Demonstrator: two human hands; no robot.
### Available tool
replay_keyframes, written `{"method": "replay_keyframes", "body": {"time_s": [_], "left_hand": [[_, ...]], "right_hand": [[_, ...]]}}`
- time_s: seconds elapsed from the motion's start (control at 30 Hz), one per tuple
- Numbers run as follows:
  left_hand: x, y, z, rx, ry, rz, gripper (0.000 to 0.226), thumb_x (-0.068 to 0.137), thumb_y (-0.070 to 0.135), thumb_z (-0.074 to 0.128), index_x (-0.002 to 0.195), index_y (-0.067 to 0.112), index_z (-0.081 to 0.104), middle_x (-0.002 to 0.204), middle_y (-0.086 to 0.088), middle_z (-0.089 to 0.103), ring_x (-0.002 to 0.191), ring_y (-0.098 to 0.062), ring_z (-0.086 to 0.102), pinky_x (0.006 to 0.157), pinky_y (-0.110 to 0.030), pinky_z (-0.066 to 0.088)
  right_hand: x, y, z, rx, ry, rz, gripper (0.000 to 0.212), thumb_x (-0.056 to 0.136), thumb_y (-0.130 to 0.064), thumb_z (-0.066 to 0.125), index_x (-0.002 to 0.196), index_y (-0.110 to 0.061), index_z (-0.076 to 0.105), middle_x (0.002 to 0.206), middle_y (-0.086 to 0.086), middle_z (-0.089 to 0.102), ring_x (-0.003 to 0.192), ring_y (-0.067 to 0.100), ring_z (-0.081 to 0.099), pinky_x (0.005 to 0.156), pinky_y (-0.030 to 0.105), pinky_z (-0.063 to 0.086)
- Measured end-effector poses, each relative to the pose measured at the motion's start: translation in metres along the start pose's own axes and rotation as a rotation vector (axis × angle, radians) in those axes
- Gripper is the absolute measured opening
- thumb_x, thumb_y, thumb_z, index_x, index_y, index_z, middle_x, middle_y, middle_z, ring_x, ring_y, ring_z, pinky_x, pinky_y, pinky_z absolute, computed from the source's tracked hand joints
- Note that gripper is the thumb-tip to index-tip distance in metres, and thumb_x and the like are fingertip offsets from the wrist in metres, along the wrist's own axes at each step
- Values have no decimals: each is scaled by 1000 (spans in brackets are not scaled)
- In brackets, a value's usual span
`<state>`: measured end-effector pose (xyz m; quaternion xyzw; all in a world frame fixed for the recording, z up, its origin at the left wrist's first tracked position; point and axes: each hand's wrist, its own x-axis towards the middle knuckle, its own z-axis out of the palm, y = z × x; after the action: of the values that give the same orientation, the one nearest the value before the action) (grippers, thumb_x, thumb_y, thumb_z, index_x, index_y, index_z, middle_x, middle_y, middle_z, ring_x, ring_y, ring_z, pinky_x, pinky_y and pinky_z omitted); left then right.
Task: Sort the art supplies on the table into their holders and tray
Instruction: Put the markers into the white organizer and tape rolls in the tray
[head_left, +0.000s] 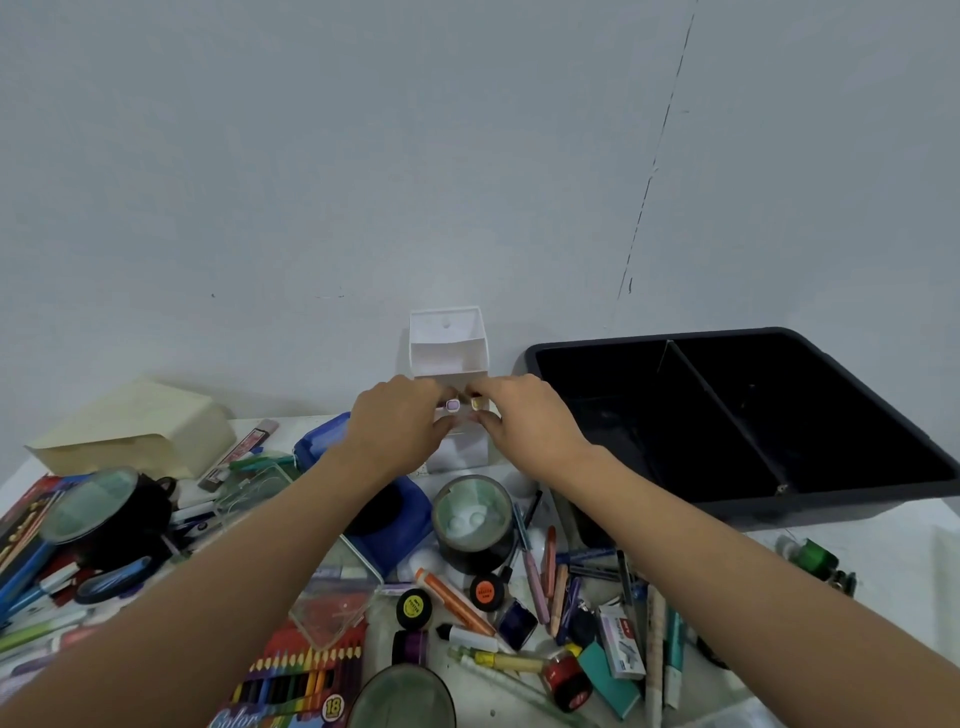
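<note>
My left hand (397, 426) pinches a purple piece (452, 405), my right hand (524, 415) a yellow piece (476, 402), perhaps erasers. Both meet before the white holder (449, 356).

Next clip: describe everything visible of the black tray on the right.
The black tray is a rectangular, plastic-looking bin with rounded corners. A thin divider runs front to back, splitting it into two compartments that look empty. It sits upright on the white table by the wall. The left hand and right hand hold the white holder beside it, not the tray.
</note>
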<state>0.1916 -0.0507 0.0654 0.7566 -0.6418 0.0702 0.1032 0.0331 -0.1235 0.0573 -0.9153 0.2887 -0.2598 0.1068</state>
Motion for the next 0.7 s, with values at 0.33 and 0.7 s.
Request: {"method": "replay_keyframes", "body": {"time_s": [0.33,0.7], "left_hand": [[-17,-23,2,-422,193,48,27,86,57,59,99,37,71,62,8,53,61,-9,53,57,-27,39],[-18,-10,19,-983,316,-158,41,85,33,78,115,31,50,109,10,61,96,-7,61,70,-21,53]], "right_hand": [[1,0,2,-25,-25,-6,15,98,-26,61,106,-14,65,99,6,70,85,31,63,70,42,51],[5,-1,8,0,-26,-29,24,97,-19,60,120,-25,65,106,0,72,91,27,67,75,43,54]]}}
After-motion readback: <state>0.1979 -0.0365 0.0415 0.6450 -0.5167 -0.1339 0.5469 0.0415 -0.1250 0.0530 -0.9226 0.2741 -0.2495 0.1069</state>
